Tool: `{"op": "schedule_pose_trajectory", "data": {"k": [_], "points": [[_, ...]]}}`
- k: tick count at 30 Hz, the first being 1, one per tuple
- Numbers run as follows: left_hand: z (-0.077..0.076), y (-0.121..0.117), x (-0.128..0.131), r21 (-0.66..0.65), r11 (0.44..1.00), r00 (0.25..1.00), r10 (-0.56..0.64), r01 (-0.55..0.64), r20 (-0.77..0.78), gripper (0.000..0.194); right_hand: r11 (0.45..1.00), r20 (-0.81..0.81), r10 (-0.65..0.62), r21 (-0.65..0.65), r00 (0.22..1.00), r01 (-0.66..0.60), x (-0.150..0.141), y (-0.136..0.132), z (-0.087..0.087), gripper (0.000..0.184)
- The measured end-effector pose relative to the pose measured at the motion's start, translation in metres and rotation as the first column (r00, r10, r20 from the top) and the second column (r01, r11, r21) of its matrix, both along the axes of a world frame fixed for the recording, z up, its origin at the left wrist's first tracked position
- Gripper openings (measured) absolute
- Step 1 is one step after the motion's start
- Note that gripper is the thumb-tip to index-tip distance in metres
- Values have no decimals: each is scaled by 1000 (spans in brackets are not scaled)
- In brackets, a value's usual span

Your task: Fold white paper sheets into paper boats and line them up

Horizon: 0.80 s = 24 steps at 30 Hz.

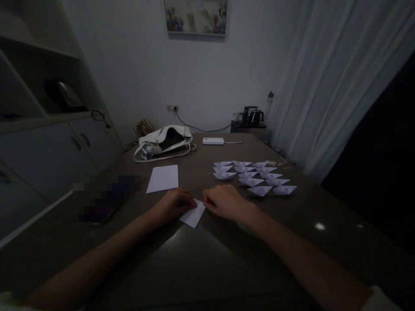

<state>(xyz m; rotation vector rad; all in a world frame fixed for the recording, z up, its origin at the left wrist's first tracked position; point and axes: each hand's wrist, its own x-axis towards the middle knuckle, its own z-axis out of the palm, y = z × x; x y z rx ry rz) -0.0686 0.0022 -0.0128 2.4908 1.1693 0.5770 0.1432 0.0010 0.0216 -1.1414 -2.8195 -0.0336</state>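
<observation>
A small folded white paper [193,214] lies on the dark table [207,268] in front of me. My left hand [173,203] presses on its left edge with curled fingers. My right hand [224,201] pinches its upper right corner. Both hands rest on the tabletop, fingertips nearly meeting over the paper. Several finished white paper boats [254,176] stand in rows just beyond my right hand. A flat white sheet [163,178] lies beyond my left hand.
A white handbag [164,141] sits at the table's far left, a white power bank [213,141] with a cable beside it. A dark kettle [253,116] stands on a side stand by the curtain. Cabinets line the left wall.
</observation>
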Motion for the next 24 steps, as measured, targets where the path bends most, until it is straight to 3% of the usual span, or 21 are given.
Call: {"op": "schedule_pose_trajectory", "data": {"k": [3, 19, 24], "points": [[0, 0, 0, -5, 1000, 1000, -4, 4, 0, 15, 1000, 46, -16, 4, 999, 16, 2, 5, -2, 18], [-2, 3, -2, 0, 1000, 999, -19, 19, 32, 15, 971, 16, 234, -52, 972, -233, -20, -31, -1, 19], [-2, 2, -2, -2, 1000, 1000, 2, -2, 6, 16, 974, -64, 207, -81, 976, -212, -14, -17, -5, 18]]}}
